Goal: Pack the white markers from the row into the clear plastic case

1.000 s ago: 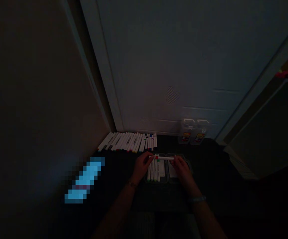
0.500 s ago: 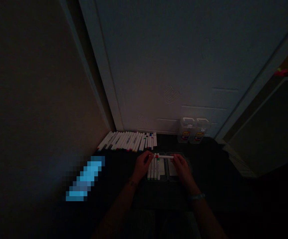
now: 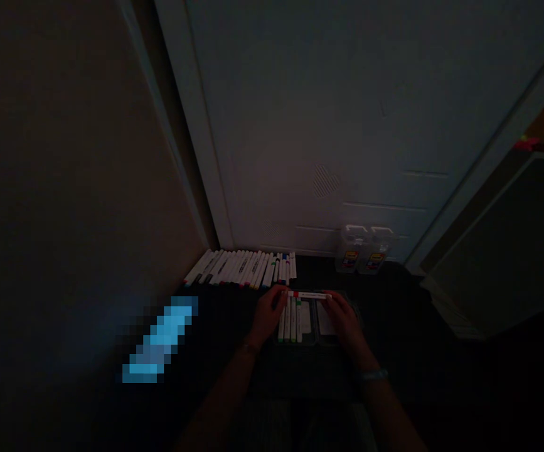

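The scene is very dark. Both hands hold one white marker (image 3: 310,294) crosswise, level above a shallow clear tray (image 3: 319,339) on the dark floor. My left hand (image 3: 268,317) pinches the marker's left end, near a red band. My right hand (image 3: 344,319) pinches its right end. Inside the tray's left half lie a few white markers (image 3: 290,321) side by side, pointing away from me.
A long row of white markers (image 3: 241,268) lies on the floor against a white door (image 3: 328,125). Two clear lidded containers (image 3: 366,250) stand by the door at the right. A wall is on the left, a dark cabinet on the right.
The marker held between both hands has shifted slightly away from me, toward the tray's far edge. The hands keep the same hold.
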{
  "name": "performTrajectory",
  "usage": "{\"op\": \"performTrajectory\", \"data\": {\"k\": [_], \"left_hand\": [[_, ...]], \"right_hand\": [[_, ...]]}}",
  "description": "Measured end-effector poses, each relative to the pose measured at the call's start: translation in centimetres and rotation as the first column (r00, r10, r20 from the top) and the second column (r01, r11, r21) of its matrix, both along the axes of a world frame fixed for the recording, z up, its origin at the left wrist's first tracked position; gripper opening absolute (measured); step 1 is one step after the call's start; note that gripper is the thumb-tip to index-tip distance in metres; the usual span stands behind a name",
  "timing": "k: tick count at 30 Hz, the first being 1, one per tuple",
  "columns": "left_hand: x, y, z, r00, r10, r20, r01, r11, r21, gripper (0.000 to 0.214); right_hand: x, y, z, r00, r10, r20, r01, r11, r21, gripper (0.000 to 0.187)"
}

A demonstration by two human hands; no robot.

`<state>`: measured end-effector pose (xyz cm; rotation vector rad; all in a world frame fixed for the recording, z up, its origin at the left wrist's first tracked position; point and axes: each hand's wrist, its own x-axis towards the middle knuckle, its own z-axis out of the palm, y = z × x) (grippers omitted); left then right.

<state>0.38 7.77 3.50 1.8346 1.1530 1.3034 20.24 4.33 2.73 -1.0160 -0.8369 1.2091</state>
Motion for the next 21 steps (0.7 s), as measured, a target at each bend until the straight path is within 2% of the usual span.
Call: {"op": "performTrajectory", "data": {"k": [8,14,21], "left_hand": [[0.0,0.2,-0.3,1.000,-0.010,0.022,0.011,1.000,-0.021,0.026],[-0.1,0.2,-0.6,0.999,0.007,-0.045,-0.008,1.000,-0.009,0.024],[0.0,0.2,-0.5,0.999,0.006,-0.050,-0.006,1.000,-0.008,0.022]], "right_hand": [[0.1,0.2,-0.3,1.000,-0.005,0.008,0.004,1.000,0.031,0.038],[0.3,0.5,-1.0,0.999,0.020,-0.046,-0.020,1.000,0.013,0.031],[0.3,0.6,-1.5,1.000,0.003,-0.011,-0.003,1.000,0.018,0.028]]}}
